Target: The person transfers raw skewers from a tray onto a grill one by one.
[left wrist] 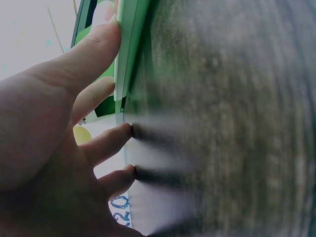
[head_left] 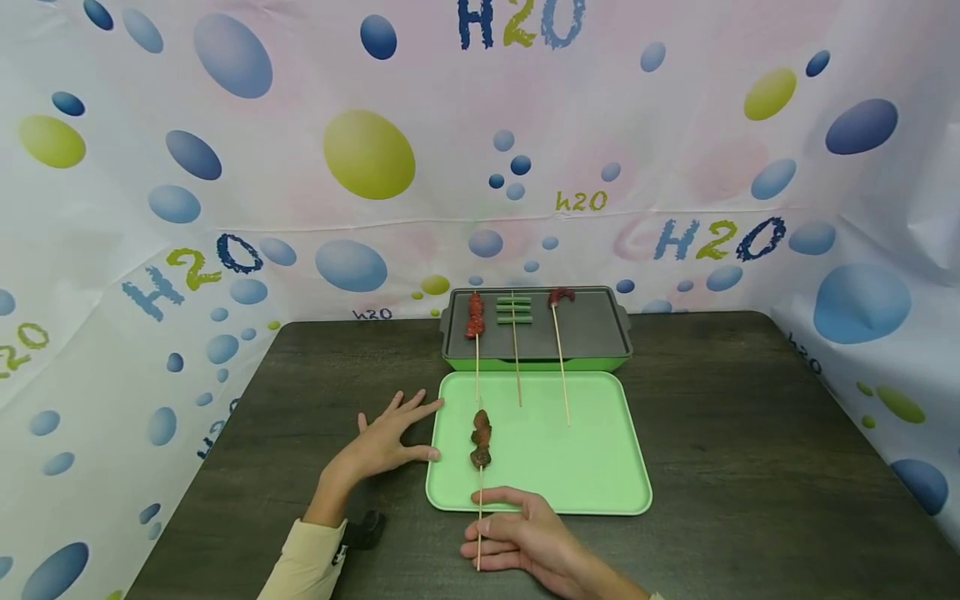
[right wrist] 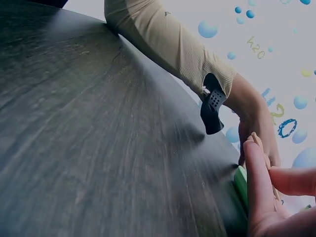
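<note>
1. The right hand [head_left: 525, 533] pinches the bare wooden end of a meat skewer [head_left: 480, 467], grip clamped on the stick at the near edge of the green tray [head_left: 592, 467].
2. The skewer's meat lies on the tray's left part.
3. The left hand [head_left: 386, 442] rests flat on the tabletop [head_left: 750, 433], fingers spread, thumb touching the tray's left rim.
4. Behind the tray, a grill pan [head_left: 592, 329] carries three more skewers [head_left: 516, 350].

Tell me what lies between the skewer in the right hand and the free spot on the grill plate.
Nothing blocks it. The right hand pinches the meat skewer over the green tray; the grill plate has bare space right of the three skewers already laid there.
</note>
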A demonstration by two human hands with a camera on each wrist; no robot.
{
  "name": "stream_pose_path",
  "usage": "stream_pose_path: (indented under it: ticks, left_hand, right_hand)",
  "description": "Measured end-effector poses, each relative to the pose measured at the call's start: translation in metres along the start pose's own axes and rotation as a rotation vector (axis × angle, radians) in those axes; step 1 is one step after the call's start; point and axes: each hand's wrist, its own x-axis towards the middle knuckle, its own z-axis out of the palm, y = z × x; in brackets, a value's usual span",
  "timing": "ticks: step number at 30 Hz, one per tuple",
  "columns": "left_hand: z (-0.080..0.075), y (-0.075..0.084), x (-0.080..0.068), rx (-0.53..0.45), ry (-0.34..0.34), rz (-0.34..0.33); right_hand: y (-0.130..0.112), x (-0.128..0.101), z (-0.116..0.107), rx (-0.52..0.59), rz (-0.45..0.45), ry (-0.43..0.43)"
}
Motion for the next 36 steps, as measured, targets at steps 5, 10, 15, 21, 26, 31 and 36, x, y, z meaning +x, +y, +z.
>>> stream_pose_path:
  ticks: [5, 10, 15, 21, 26, 31, 36]
  left_hand:
    - [0.0, 0.0, 0.0, 0.006, -0.002, -0.007]
    - [-0.001, 0.001, 0.001, 0.01, 0.002, -0.008]
    - [0.0, 0.001, 0.0, 0.009, 0.002, -0.01]
    - [0.0, 0.0, 0.0, -0.002, -0.002, -0.006]
    - [0.0, -0.001, 0.0, -0.008, -0.011, -0.003]
    - [0.001, -0.002, 0.0, -0.013, -0.01, 0.004]
    - [0.0, -0.001, 0.0, -0.015, -0.008, 0.006]
  right_hand:
    - [-0.003, -0.007, -0.002, -0.038, -0.044, 0.03]
    - [-0.016, -0.012, -0.003, -0.092, -0.097, 0.034]
    - [-0.035, -0.02, -0.004, -0.148, -0.134, 0.039]
    - [-0.059, -0.031, -0.012, -0.19, -0.162, 0.05]
    - [-0.078, -0.038, -0.027, -0.209, -0.198, 0.065]
    - [-0.093, -0.046, -0.042, -0.228, -0.22, 0.081]
    - [-0.101, -0.052, -0.054, -0.251, -0.218, 0.101]
